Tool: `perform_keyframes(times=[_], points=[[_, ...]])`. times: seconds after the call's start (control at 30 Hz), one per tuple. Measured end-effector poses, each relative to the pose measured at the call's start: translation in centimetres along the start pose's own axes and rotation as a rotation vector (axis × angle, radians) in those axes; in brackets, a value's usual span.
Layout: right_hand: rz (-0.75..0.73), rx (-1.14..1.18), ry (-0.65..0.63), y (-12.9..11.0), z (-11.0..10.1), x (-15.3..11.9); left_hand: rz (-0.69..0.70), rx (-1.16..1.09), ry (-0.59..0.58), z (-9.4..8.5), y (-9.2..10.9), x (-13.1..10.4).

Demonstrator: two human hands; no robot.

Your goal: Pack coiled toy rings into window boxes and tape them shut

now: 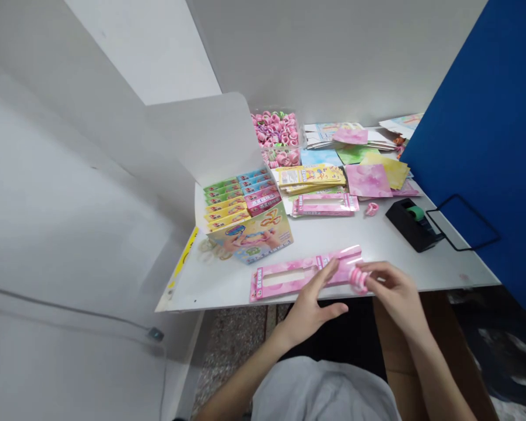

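Our right hand (392, 289) pinches a pink-and-white coil (357, 280) between thumb and fingertips at the right end of a pink carton (289, 288), which lies along the near edge of the table (228, 286), its window (288, 277) toward the left. Our left hand (310, 313) is spread wide, thumb well apart, its fingers over the middle of the carton; whether they press down, we cannot tell. As we judge it, the coil, slightly blurred and probably soft, calls for a light pinch with its loops snug together. For the carton, likely thin card, flat fingers on the printed face would serve better than a push at the window, where it could crease. We would mind the near edge too: a careless nudge could tip the carton off, so pressure is better aimed toward the far side. Farther off, a second carton (325, 211) lies near some yellow sleeves (319, 171), a loose ring (371, 209) just to its right, and a dispenser (404, 225) right of that. At left, well apart from our hands, stands a display box (263, 237) with rows of packs (225, 210).
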State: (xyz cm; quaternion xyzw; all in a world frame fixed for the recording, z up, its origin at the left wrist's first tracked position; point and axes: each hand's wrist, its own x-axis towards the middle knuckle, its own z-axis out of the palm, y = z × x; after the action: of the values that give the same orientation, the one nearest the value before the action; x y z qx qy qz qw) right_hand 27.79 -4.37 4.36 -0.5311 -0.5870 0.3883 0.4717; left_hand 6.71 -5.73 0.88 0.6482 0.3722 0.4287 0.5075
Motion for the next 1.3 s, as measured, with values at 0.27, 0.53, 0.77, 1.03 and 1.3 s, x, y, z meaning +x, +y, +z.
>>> perform_keyframes(times=[0.27,0.53,0.77,1.03,1.3], points=[[-0.103,0.092,-0.024,-0.2,2.7,-0.8,-0.200,-0.263,0.243,0.8,1.6,1.1],[-0.594,-0.387,0.134,0.7,3.2,-1.5,-0.271,-0.208,0.403,-0.1,1.6,1.0],[-0.531,-0.271,-0.045,-0.1,2.1,-1.3,-0.134,-0.233,0.380,-1.0,2.7,0.7],[-0.213,-0.048,-0.335,0.0,1.3,-1.5,-0.226,-0.472,0.415,-1.3,2.0,0.3],[0.353,0.385,-0.516,1.5,2.1,-0.5,-0.130,-0.441,0.308,0.8,1.5,-1.0]])
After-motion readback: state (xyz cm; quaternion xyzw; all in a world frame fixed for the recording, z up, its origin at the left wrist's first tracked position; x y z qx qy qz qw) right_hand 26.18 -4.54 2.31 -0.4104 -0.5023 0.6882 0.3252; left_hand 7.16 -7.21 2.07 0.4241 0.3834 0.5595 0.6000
